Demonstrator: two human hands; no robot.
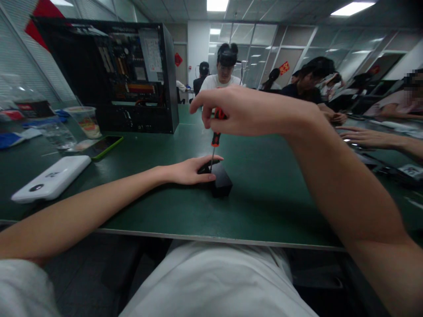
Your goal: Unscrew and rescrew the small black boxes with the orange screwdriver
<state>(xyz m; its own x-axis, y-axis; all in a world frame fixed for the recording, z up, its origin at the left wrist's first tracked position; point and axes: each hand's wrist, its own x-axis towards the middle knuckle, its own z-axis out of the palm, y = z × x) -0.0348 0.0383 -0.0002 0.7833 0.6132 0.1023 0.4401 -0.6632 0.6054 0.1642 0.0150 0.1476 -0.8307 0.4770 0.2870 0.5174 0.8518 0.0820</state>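
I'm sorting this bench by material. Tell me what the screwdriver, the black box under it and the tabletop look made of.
The screwdriver: handle looks like moulded plastic or rubber, orange-red and black; thin grey shaft, likely steel.
The black box: probably plastic, matte, no shine.
The tabletop: dull green, perhaps a rubber or vinyl mat; pale front edge strip looks metallic.

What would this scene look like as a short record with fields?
Right hand: grips a screwdriver upright, tip down at a black box
Left hand: lies flat on the black box
Surface: green table
Behind: open computer case
Left side: white device, phone in green case
Others: people seated across the table
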